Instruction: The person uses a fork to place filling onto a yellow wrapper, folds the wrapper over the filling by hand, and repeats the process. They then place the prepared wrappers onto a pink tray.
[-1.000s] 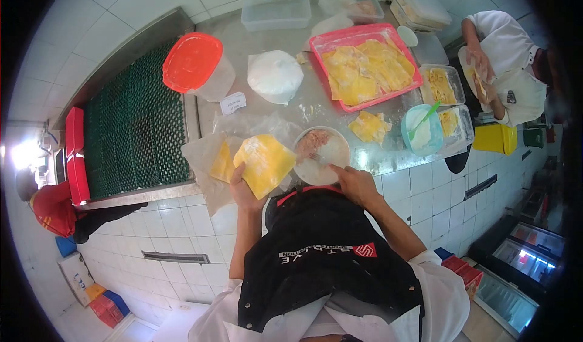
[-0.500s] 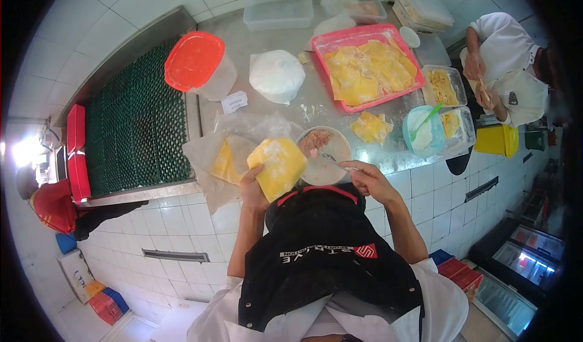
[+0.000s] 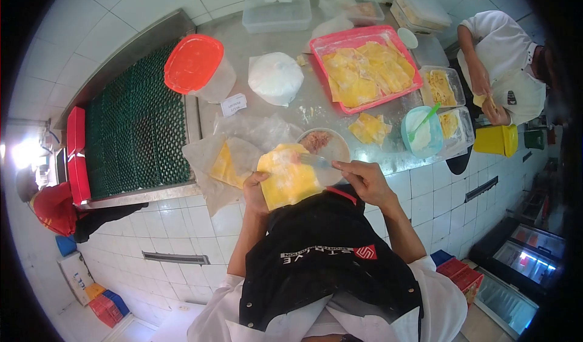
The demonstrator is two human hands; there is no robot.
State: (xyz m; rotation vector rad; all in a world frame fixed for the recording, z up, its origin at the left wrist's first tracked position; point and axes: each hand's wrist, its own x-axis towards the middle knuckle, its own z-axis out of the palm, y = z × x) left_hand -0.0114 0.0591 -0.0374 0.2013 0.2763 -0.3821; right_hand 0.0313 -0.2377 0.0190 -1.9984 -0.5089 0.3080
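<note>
My left hand [image 3: 256, 194] is closed on the edge of a floured yellow dough wrapper [image 3: 288, 184], which lies tilted over my palm. In my right hand [image 3: 367, 183] is a metal fork [image 3: 322, 162], blurred by motion. Its tip touches the upper part of the wrapper, where a little pinkish filling [image 3: 296, 158] shows. Just behind stands a white bowl [image 3: 342, 145] with pink minced meat [image 3: 316, 140] along its far left side; the wrapper and my right hand hide its near part. More yellow wrappers [image 3: 225, 165] lie in a clear plastic bag [image 3: 197, 154] left of my left hand.
On the metal table stand a pink tray [image 3: 316, 50] of folded dough pieces, a dough pile [image 3: 370, 128], a blue bowl [image 3: 413, 142] with a green spoon, a white bag [image 3: 275, 78] and a red-lidded tub [image 3: 194, 63]. A co-worker [image 3: 501, 57] works at right.
My left hand has brought the wrapper slightly right, in front of the bowl. My right hand has lifted the fork out of the bowl onto the wrapper.
</note>
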